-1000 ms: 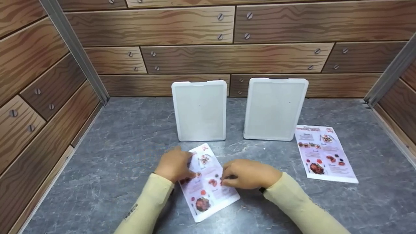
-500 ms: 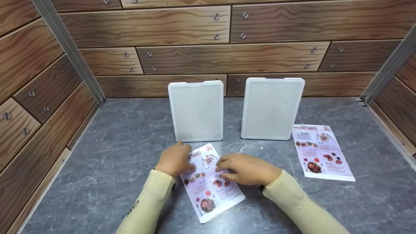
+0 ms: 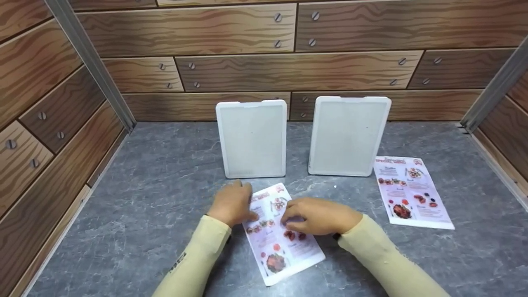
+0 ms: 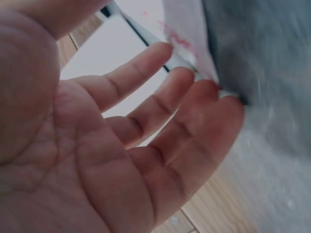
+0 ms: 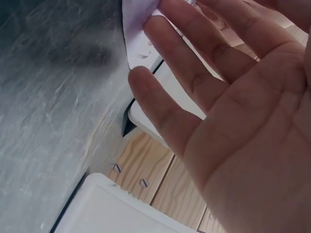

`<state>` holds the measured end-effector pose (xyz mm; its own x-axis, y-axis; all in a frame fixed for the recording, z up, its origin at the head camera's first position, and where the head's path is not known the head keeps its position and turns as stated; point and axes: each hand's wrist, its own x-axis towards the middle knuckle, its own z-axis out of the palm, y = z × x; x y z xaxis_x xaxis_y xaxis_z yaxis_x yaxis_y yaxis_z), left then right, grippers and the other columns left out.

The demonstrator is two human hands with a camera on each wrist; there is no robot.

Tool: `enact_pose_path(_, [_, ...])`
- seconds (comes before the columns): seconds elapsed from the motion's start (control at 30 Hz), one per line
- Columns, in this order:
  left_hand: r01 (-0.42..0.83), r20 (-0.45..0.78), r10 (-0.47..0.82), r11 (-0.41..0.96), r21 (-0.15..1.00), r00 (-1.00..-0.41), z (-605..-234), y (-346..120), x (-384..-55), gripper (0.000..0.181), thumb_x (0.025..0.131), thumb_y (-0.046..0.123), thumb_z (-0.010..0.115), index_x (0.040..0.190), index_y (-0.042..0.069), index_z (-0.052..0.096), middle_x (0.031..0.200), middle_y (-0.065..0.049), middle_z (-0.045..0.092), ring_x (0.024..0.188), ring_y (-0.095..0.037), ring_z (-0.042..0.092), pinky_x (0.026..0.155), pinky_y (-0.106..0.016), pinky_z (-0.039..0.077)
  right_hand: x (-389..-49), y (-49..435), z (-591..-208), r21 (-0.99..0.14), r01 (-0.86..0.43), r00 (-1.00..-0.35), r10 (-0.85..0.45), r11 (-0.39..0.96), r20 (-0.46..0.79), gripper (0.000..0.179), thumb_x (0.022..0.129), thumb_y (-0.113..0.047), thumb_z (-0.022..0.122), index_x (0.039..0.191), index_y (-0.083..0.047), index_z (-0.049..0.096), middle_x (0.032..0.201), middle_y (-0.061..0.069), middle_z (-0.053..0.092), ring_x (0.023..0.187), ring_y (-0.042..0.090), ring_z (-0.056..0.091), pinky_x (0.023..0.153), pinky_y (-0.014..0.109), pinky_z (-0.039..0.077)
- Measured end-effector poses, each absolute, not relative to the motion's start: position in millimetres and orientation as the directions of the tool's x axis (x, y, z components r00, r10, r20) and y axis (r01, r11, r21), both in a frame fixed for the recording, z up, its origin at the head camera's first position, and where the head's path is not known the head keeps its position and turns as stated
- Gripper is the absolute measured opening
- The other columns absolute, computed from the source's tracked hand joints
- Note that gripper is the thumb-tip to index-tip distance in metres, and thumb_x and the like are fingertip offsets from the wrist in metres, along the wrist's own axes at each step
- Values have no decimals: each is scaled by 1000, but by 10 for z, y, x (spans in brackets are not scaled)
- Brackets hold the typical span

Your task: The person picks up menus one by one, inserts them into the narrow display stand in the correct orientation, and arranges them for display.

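A printed menu sheet [image 3: 270, 243] with food pictures lies askew on the grey tabletop in the head view. At its upper left edge is my left hand [image 3: 232, 204], fingertips along the edge and thumb over the print. My right hand [image 3: 324, 214] reaches over the sheet's right edge, fingers bent slightly down on it. In the left wrist view, loosely bent fingers [image 4: 194, 111] meet the edge of the sheet [image 4: 187, 31]. Nearly straight fingers [image 5: 170, 48] touch the sheet [image 5: 133, 24] in the right wrist view.
Two white-rimmed upright panels, one left [image 3: 252, 140] and one right [image 3: 348, 136], stand behind the hands. A second menu sheet [image 3: 412, 194] lies flat at the right, its corner beside the right panel. Wood-patterned walls [image 3: 231, 74] enclose the back and sides.
The menu sheet under my hands has shifted to the right, and my left hand has gone along with it. My right hand has slid further up the sheet's right side.
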<state>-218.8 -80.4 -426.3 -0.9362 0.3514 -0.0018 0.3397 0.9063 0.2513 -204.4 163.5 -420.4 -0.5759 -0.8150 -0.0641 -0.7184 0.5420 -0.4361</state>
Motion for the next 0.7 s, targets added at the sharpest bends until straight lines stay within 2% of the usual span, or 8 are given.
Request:
enact_pose_path(0.17, [342, -19, 363, 892, 296, -932, -4263, -813, -2198, 46, 73, 29, 95, 96, 5, 64, 93, -12, 58, 84, -31, 60, 76, -51, 53, -2048, 1647, -4181, -421, -717, -590, -806, 555, -57, 21, 101, -18, 66, 115, -8, 77, 110, 2, 72, 101, 13, 67, 95, 38, 55])
enact_pose_path(0.3, [304, -45, 334, 900, 311, -942, -4187, -862, -2192, 55, 73, 35, 94, 109, 4, 67, 102, -14, 60, 95, -34, 62, 84, -52, 53, -2066, 1667, -4168, -395, -696, -651, -759, 599, -6, 23, 101, -18, 66, 119, -7, 75, 114, 4, 72, 105, 21, 68, 96, 43, 54])
enact_pose_path(0.37, [289, -53, 318, 909, 301, -947, -4153, -865, -2165, 60, 71, 39, 95, 111, 4, 67, 104, -14, 62, 99, -36, 63, 86, -53, 54, -2074, 1671, -4178, -381, -687, -671, -741, 618, 8, 25, 100, -17, 67, 122, -7, 74, 119, 7, 70, 110, 25, 67, 99, 46, 53])
enact_pose_path(0.57, [323, -96, 350, 919, 225, -932, -4169, -781, -2082, 74, 64, 47, 98, 112, 1, 67, 103, -16, 60, 96, -37, 63, 83, -53, 55, -2060, 1646, -4244, -395, -671, -657, -750, 627, -74, 42, 95, -20, 75, 134, -5, 66, 144, 15, 57, 132, 33, 55, 109, 50, 46])
enact_pose_path(0.7, [347, -104, 378, 909, 232, -920, -4200, -762, -2094, 78, 65, 43, 98, 123, 3, 66, 108, -15, 57, 101, -35, 59, 85, -53, 54, -2052, 1657, -4254, -392, -663, -665, -742, 638, -84, 45, 90, -20, 79, 131, -4, 67, 137, 15, 58, 125, 31, 57, 107, 48, 47])
